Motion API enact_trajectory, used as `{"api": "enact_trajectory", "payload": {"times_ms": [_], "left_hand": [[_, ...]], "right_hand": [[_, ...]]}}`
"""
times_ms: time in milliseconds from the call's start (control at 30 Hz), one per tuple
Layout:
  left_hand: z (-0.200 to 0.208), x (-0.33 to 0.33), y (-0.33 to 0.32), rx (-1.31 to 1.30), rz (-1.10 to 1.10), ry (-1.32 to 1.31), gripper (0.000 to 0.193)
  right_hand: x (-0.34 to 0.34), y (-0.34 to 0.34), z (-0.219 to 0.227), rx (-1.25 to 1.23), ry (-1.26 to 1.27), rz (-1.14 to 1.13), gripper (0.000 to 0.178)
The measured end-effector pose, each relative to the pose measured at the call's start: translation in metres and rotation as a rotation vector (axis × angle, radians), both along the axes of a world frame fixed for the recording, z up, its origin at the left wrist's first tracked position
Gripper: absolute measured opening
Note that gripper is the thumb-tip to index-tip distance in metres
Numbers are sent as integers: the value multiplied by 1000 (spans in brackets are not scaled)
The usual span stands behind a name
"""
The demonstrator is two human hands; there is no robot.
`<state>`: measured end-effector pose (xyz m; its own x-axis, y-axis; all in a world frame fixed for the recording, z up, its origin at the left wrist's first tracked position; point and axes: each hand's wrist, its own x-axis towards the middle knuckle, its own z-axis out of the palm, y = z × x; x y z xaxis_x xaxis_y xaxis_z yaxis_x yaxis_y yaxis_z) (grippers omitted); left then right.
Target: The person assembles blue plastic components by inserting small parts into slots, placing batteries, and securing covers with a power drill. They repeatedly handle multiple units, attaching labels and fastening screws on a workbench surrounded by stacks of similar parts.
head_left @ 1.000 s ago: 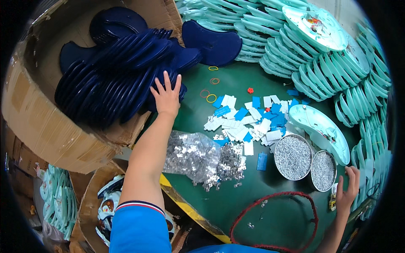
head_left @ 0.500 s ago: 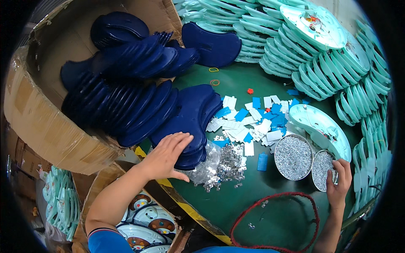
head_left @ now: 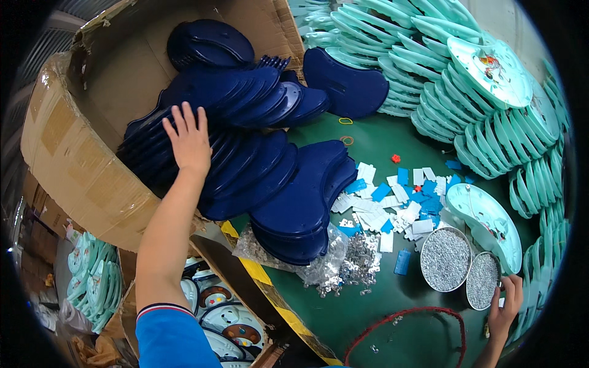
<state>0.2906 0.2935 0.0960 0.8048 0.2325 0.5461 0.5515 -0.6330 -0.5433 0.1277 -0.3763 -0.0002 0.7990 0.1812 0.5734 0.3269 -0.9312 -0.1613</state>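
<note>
My left hand is stretched over the stacked dark blue plastic panels, fingers apart, its fingertips at the stack's upper left part. These curved panels spill out of a large cardboard box onto the table. At the right, my right hand has its fingers bent beside a small round tin of tiny silvery parts. A small whitish bit shows between those fingers, too small to name. Next to that tin stands a larger tin of similar parts. A mint-green shell with wires lies behind them.
White and blue flat pieces are strewn mid-table, beside a plastic bag and loose metal clips. Mint-green shells are stacked at the back and right. A dark red loop lies near the front. An open box of decorated shells stands below left.
My left hand has moved away from the nearest blue panels, up and left over the stack. My right hand has come down off the small tin's rim. The view has shifted left.
</note>
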Motion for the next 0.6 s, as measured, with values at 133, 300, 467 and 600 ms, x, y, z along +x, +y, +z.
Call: {"api": "enact_trajectory", "payload": {"times_ms": [133,300,467,600], "left_hand": [[18,10,64,-202,257,-88,81],[-10,11,41,91,78,114,36],[-34,-27,-48,86,-284,21,27],[-64,-21,-145,49,-586,-14,23]], "right_hand": [[7,12,2,38,57,24,23],[17,25,-3,26,-11,70,25],[32,52,6,81,27,181,30],[30,60,5,77,-3,164,34]]}}
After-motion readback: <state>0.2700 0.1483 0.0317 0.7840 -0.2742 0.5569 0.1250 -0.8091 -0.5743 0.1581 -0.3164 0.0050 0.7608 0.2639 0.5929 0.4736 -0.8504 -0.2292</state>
